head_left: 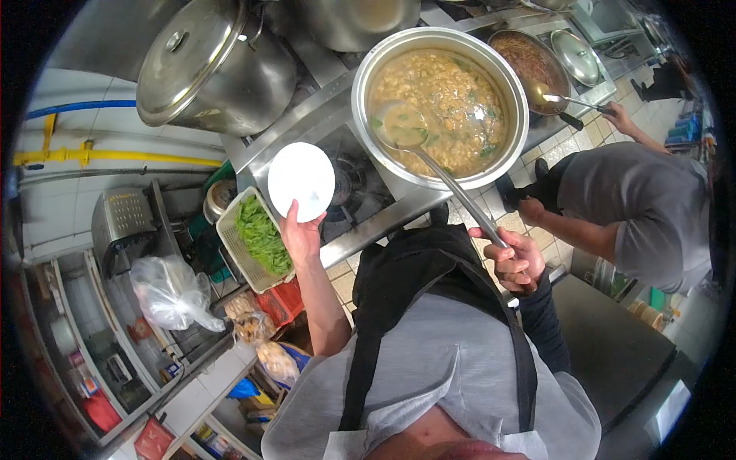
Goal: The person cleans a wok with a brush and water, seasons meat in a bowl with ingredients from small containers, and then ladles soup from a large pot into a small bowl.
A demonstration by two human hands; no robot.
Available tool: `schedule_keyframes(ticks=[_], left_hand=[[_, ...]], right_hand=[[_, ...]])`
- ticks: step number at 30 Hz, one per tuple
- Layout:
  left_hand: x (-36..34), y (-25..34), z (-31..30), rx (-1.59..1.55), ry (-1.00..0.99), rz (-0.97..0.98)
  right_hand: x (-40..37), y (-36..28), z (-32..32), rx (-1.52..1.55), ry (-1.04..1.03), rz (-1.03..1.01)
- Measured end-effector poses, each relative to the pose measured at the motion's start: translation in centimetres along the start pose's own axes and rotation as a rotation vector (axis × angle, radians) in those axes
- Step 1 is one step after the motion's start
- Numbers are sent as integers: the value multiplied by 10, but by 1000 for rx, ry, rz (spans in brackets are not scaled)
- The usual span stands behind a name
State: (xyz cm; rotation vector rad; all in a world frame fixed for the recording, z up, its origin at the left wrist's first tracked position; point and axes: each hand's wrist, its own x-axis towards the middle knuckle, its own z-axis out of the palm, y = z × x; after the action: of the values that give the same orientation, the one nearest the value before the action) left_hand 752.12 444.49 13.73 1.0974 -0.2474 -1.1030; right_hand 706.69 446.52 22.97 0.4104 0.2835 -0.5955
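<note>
My right hand (515, 259) is closed around the handle of a long metal ladle (452, 184). The ladle's bowl lies in the soup (445, 92), which has bits of green leaf in it. A large silver pot (516, 157) holds this soup on the stove. My left hand (302, 234) grips the lower edge of a small white bowl (301, 180), thumb on top. It holds the bowl over a burner (349, 188), left of the pot.
A basket (230, 230) of green leaves (259, 234) stands left of my left arm. A big lidded pot (222, 77) is at the back left. At right, another person (636, 207) holds a utensil over a pan (529, 57) of noodle-like food.
</note>
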Motion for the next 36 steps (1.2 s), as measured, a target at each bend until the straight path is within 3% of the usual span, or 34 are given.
schedule_keyframes(ticks=[9,21,27,36], left_hand=[[9,0,-3,-24,-15,-14],[20,3,7,-8,-44,-6],[26,9,25,77,-48,37],[40,16,86,284,-85,95]], right_hand=[[-3,-1,2,56,-105,19],[-6,-2,21,-3,15,-54],[-9,-2,39,-378,246,-161],[-15,-3,66,-817,368,-279]])
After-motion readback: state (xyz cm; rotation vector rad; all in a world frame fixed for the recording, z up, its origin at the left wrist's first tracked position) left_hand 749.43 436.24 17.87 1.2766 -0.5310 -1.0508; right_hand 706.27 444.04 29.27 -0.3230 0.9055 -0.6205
